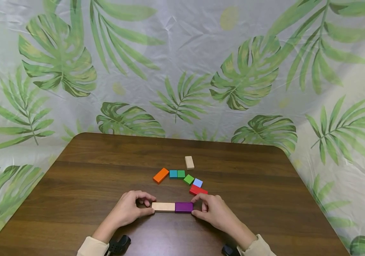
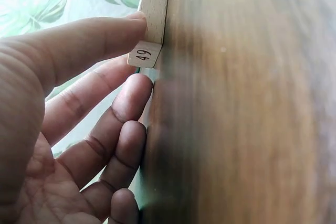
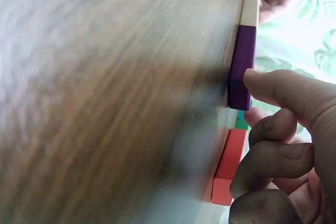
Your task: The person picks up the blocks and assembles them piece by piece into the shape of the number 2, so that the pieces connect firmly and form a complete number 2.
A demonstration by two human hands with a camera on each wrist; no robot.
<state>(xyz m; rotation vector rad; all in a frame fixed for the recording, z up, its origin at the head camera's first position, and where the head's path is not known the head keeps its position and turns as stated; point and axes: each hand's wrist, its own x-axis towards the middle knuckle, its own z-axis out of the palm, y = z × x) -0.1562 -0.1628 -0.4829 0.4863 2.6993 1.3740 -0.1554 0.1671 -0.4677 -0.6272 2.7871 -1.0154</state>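
A plain wooden block (image 1: 163, 207) and a purple block (image 1: 183, 207) lie end to end in a row on the table. My left hand (image 1: 130, 209) pinches the free left end of the plain block between thumb and index finger. The number 49 shows on that end (image 2: 142, 56) in the left wrist view. At the other end of the row, my right hand (image 1: 215, 213) pinches the purple block, its thumb (image 3: 262, 81) on a long edge and its other fingers curled.
Beyond the row, a loose arc of blocks runs from orange (image 1: 161, 176) through teal (image 1: 173, 174), dark green (image 1: 181, 174), light green (image 1: 188, 179) and light blue (image 1: 197, 182) to red (image 1: 198, 190), close by my right fingers. Another plain block (image 1: 189, 162) lies farther back on the brown table (image 1: 105, 163).
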